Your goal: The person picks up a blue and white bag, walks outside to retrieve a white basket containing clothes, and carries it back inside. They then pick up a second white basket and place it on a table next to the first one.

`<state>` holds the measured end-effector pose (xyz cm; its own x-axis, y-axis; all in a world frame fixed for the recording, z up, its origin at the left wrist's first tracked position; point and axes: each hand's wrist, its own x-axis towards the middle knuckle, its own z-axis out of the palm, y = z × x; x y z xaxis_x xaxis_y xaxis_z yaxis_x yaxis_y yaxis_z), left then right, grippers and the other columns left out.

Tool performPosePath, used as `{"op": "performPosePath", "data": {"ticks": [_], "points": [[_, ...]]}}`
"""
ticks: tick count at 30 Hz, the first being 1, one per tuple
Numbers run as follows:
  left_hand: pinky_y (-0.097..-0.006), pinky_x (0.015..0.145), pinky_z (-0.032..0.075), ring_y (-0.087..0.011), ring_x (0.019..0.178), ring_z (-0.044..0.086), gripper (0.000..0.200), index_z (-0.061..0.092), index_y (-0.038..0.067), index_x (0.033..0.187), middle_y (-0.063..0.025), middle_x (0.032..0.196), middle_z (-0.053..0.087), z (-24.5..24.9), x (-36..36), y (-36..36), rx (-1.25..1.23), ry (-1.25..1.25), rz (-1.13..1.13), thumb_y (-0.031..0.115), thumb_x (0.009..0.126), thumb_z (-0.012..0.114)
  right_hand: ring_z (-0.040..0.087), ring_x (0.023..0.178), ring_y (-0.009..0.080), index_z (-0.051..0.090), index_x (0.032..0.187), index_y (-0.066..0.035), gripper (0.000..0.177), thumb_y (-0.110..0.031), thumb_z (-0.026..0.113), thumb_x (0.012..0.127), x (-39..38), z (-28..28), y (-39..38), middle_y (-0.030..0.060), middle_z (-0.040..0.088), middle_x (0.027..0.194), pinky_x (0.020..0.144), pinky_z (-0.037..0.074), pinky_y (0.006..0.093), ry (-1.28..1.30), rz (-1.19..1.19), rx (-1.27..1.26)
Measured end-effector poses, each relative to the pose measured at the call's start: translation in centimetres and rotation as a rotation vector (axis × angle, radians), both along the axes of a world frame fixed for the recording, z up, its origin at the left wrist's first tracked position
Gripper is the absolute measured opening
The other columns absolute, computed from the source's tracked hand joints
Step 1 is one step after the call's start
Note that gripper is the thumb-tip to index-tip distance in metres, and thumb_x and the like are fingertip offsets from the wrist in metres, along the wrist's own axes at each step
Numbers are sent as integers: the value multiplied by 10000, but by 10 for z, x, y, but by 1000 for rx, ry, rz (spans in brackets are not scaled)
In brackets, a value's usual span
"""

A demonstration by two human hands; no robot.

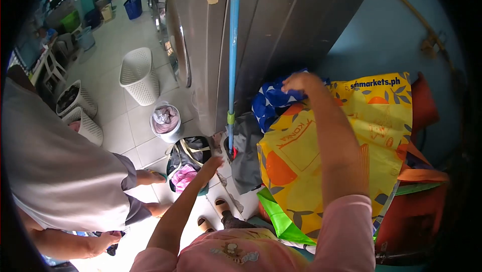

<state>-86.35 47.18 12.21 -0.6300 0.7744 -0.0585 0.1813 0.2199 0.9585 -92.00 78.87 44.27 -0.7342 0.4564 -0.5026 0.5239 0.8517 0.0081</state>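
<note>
My right hand (300, 82) reaches forward over a blue bag or cloth with a white pattern (275, 96). Its fingers curl downward in front of that blue thing; whether they grip its edge is hard to make out. Beneath my right forearm spreads a large yellow shopping bag (296, 191) with orange fruit and grey leaves. My left hand (213, 165) is held low with its fingers stretched out, and nothing shows in it. Close by on the floor stands an open dark bag (193, 149) with pale straps and pink cloth (184, 177) inside.
A grey metal machine (281, 21) rises ahead, with a blue pole (234, 46) against it. White baskets (139, 78) and a white bucket of laundry (173, 130) stand on the tiles. Another person (60, 161) is at left, a hand (106, 242) holding dark cloth. Red containers (411, 216) stand right.
</note>
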Motion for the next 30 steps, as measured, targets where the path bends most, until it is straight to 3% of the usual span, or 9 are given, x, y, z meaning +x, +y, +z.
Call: {"op": "performPosePath", "data": {"ticks": [2,3,6,8,12,16,20,28,30], "points": [[-331,767,383,-228,908,492,320,414,74,1089,-65,1021,507,-7,31,-42,-139,-300,165,220,807,451,426,1088,257,508,1104,-120,466,-379,562,721,-16,38,-9,104,452,1178,898,340,366,-98,-26,98],[-320,757,382,-201,906,493,316,414,75,1091,-50,1025,510,-2,49,-61,-186,-665,353,258,834,414,470,1030,265,527,1074,-101,449,-381,558,724,-17,60,-20,126,494,1113,857,372,381,-131,54,150],[-296,726,414,-181,853,530,312,488,53,1046,-97,905,568,-60,112,-143,-291,-497,561,267,822,451,582,741,278,475,1114,-83,468,-409,456,778,-49,73,-24,189,586,814,568,485,385,-289,287,148],[-324,749,424,-224,860,543,307,486,41,1041,-138,930,568,-63,157,-185,-540,-433,672,219,792,504,585,721,253,483,1094,-68,459,-410,428,794,-46,83,-72,182,592,804,513,491,355,-358,300,90],[-312,690,440,-187,805,549,287,498,49,1022,-110,865,572,-83,259,-243,-397,-796,1186,169,762,516,587,692,175,467,1136,-115,424,-354,484,786,-19,71,-174,125,609,791,546,491,308,-397,739,-138],[-338,631,408,-166,820,518,288,432,109,1061,-51,918,539,-80,360,-258,-96,-1205,1727,183,784,456,568,808,254,467,1131,-120,443,-359,500,760,23,64,-280,150,580,907,738,423,326,-390,1325,-263],[-396,726,393,-199,912,509,320,401,109,1109,-70,1019,520,-82,449,-235,211,-1183,2026,224,812,414,499,955,289,407,1184,-152,457,-357,472,781,35,12,-342,139,517,1057,802,397,365,-328,1841,-502],[-396,769,383,-199,964,489,354,364,105,1141,-72,1063,496,-68,524,-166,569,-1207,2373,190,801,407,513,952,277,417,1165,-77,447,-319,488,796,95,-96,-429,157,528,1041,809,386,322,-757,1898,-612],[-401,772,378,-196,963,487,346,365,105,1140,-67,1052,499,-77,549,-151,640,-1257,2405,176,803,403,557,831,210,426,1159,-81,420,-303,481,807,109,-140,-442,115,568,973,726,419,284,-736,1988,-678]]}}
